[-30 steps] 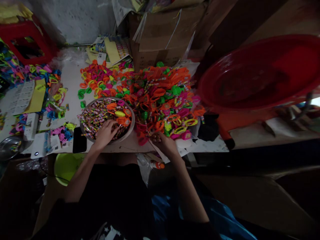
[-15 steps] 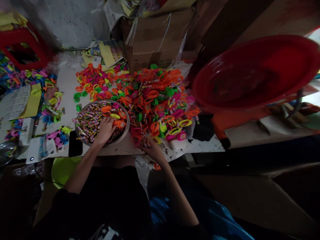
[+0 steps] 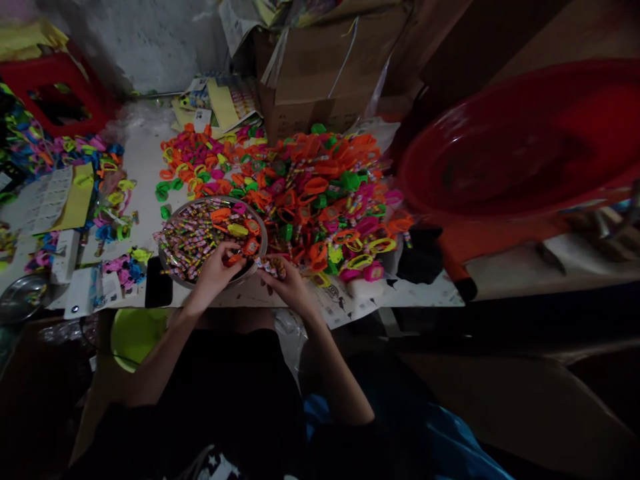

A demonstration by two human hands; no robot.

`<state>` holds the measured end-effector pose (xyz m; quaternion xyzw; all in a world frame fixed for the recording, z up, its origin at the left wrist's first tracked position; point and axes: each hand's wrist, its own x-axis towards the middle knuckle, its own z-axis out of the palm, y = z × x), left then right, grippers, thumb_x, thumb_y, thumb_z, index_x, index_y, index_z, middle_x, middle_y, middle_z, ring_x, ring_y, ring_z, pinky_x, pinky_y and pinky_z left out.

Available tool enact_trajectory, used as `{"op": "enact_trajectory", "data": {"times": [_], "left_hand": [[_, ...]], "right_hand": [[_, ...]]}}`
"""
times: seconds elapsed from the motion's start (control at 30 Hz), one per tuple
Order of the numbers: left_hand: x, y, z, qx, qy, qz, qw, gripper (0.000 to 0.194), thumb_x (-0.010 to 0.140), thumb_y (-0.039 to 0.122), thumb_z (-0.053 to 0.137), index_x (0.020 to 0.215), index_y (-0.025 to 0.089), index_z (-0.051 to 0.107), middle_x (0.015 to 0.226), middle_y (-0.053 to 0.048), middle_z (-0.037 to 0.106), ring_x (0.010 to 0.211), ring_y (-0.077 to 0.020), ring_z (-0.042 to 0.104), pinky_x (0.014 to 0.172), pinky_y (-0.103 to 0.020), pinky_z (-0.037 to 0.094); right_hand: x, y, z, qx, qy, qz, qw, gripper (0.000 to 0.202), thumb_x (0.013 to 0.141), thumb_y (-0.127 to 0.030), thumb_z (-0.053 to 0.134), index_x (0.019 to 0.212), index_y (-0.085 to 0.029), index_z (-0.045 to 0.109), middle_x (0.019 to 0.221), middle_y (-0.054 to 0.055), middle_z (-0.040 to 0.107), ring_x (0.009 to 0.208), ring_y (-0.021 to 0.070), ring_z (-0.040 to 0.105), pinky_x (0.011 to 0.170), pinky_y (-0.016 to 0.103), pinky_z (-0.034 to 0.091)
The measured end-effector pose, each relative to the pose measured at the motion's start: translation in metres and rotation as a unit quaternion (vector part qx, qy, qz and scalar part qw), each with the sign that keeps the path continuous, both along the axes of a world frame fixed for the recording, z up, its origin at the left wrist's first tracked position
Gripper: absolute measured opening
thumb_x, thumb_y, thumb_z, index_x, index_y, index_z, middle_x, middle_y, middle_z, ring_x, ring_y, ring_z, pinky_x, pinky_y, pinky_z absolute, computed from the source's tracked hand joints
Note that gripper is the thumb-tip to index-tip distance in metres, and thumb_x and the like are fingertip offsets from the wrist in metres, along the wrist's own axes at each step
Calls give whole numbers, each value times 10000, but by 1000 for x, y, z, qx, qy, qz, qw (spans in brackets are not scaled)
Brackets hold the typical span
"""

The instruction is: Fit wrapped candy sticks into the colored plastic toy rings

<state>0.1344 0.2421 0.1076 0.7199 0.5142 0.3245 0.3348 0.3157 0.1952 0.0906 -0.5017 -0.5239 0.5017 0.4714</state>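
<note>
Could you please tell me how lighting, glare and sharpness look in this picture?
Head view: dim overall, darkest below the table; head view: faint glare on the red basin, which looks stretched near the right edge; head view: pieces in the right hand look soft and hard to tell apart.

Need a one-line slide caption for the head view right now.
Left hand over a round bowl, right hand holding small patterned sticks near its rim, beside heaped colourful plastic pieces.

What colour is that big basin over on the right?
The big basin is red, shown best in the head view.
</note>
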Motion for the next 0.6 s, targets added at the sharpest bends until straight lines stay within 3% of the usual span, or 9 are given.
{"op": "enact_trajectory", "data": {"times": [0.1,0.17,0.33,0.47,0.6], "left_hand": [[-3,-7,1,31,-42,6,999,290,824,244,621,1098,207,535,976,-18,625,881,-137,606,725,-241,487],[-6,-14,5,60,-50,8,997,285,844,242,602,1118,213,529,1029,-26,627,952,-141,604,795,-259,492],[-13,-30,21,128,25,-20,991,258,857,216,594,1110,219,546,1100,-44,629,1050,-178,588,923,-336,466],[-17,-36,28,175,66,-34,982,248,853,200,608,1091,217,541,1069,-43,632,1060,-192,571,939,-351,447],[-18,-41,34,200,61,-32,977,183,865,250,610,1021,205,527,980,-33,629,982,-184,581,860,-320,463]], "right_hand": [[-10,-1,7,9,-33,5,999,372,773,-458,625,1032,-200,559,738,-18,558,538,107,520,433,218,437],[-13,-4,13,36,-72,0,997,334,786,-434,616,1017,-196,581,798,9,610,640,137,580,535,243,487],[-11,-15,41,123,-180,17,976,219,831,-287,566,1021,-194,624,935,45,679,879,182,640,803,291,494],[-8,-22,66,186,-315,48,929,277,811,-146,548,1066,-216,630,1014,58,670,950,195,628,821,296,483],[-9,-27,80,231,-423,56,874,352,789,-66,533,1091,-222,626,976,60,663,933,203,616,747,279,491]]}}
